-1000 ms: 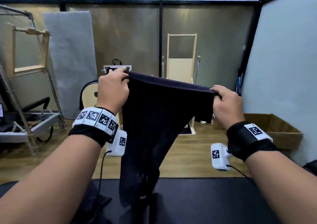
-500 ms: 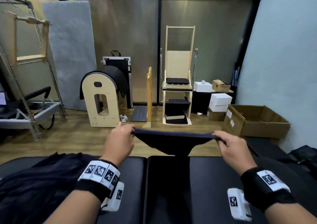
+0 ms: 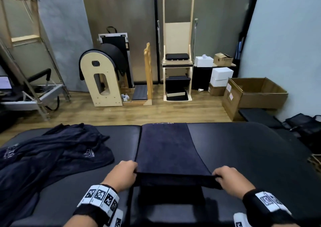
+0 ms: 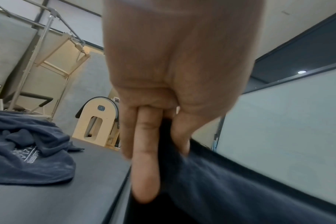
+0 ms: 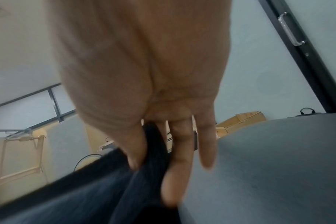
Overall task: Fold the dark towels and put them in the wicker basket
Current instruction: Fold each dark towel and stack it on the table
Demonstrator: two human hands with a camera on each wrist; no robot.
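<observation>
A dark navy towel lies stretched lengthwise on the black padded table, its far edge at the table's far side. My left hand pinches its near left corner and my right hand pinches its near right corner, holding the near edge a little above the pad. In the left wrist view the thumb and fingers clamp the dark towel. The right wrist view shows the same pinch on the towel. A heap of unfolded dark towels lies at the table's left. No wicker basket is in view.
Beyond the table is a wooden floor with exercise equipment: an arched wooden barrel, a tall wooden chair frame and a metal frame at left. An open cardboard box and white boxes stand at the right wall.
Both hands brought the towel down from chest height, where it hung, and drew it toward me. It now lies flat along the table with only the near edge held up.
</observation>
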